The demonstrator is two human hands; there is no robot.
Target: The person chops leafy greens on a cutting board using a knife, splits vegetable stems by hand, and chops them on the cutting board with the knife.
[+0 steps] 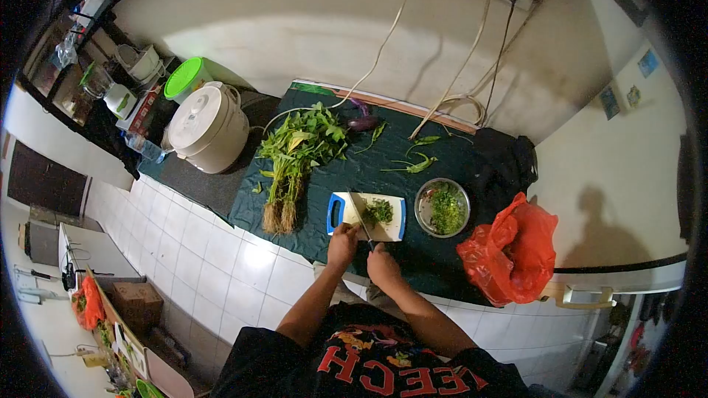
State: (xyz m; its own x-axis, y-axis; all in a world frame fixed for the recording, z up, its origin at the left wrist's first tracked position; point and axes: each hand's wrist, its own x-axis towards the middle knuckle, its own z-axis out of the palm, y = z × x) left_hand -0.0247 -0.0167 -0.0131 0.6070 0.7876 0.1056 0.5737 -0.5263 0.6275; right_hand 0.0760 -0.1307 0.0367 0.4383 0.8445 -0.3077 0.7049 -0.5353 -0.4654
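My right hand point(383, 264) is wrapped round the handle of a knife point(361, 217). The blade points up and to the left across a white cutting board point(394, 232) with blue ends. Chopped green leaves point(380, 211) lie in a small pile on the board, just right of the blade. At the board's lower left edge is my left hand point(342, 245), its fingers curled together close to the knife; whatever they hold is hidden. A metal bowl point(420, 215) of chopped greens stands right of the board.
Leafy greens with roots point(302, 140) lie at the left of the dark green tablecloth point(317, 214). Behind are an eggplant point(362, 124) and green peppers point(420, 165). A red plastic bag point(516, 254) sits at the right edge. A white rice cooker point(210, 129) stands far left.
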